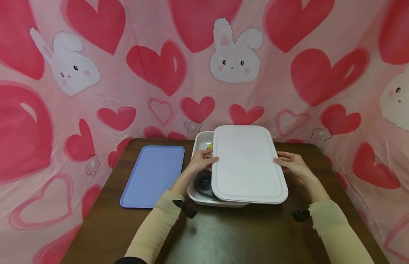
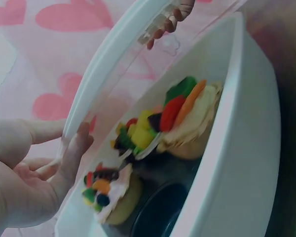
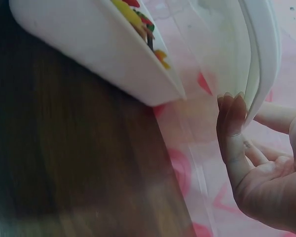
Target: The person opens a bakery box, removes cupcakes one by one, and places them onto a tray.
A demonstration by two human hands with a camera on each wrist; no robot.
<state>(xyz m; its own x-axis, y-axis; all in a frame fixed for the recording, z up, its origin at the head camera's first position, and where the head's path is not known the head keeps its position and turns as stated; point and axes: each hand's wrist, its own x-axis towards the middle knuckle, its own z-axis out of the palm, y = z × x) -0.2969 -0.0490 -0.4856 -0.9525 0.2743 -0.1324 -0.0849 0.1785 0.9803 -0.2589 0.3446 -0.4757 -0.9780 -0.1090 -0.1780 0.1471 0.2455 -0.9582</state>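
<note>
A white rectangular lid (image 1: 247, 165) is held above a deep white container (image 2: 251, 123), shifted to its right so that the container's left part shows. My left hand (image 1: 201, 161) pinches the lid's left edge, thumb on top and fingers beneath. At the opposite edge my right hand (image 1: 293, 165) grips it the same way. Inside the container lies a dark muffin tray (image 1: 202, 182) with round cups. Cupcake-like pieces with colourful toppings sit there: a pink-topped cupcake (image 2: 113, 195), a cream-topped cupcake (image 2: 192, 126) and one partly hidden between them. The lid covers the rest in the head view.
To the left a blue rectangular tray (image 1: 153, 176) lies flat on the dark wooden table (image 1: 102, 220). A pink cloth (image 1: 158, 113) with hearts and rabbits hangs behind the table and along its sides. Black straps (image 1: 188, 209) are worn at both wrists.
</note>
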